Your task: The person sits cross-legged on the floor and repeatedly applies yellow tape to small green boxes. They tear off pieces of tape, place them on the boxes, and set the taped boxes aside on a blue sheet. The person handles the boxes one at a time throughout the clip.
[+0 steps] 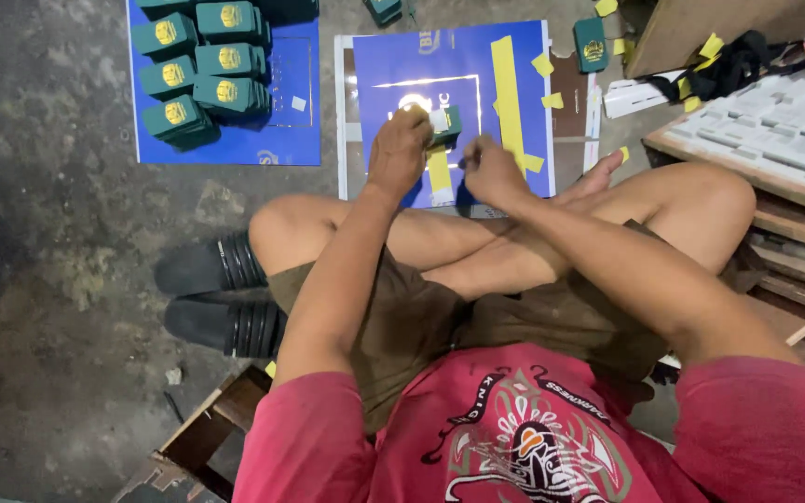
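Note:
I sit cross-legged on the floor over a blue sheet. My left hand grips a small dark green box with a pale piece at its top. Close to its right, my right hand is closed, and a short dark tool tip shows at its fingers; what it is I cannot tell. A yellow strip lies on the blue sheet under the hands. A long yellow strip lies to the right on the same sheet.
Several green boxes with gold emblems are stacked on a second blue sheet at the far left. One green box and yellow scraps lie at right. Wooden shelving stands at right. Black sandals sit by my left knee.

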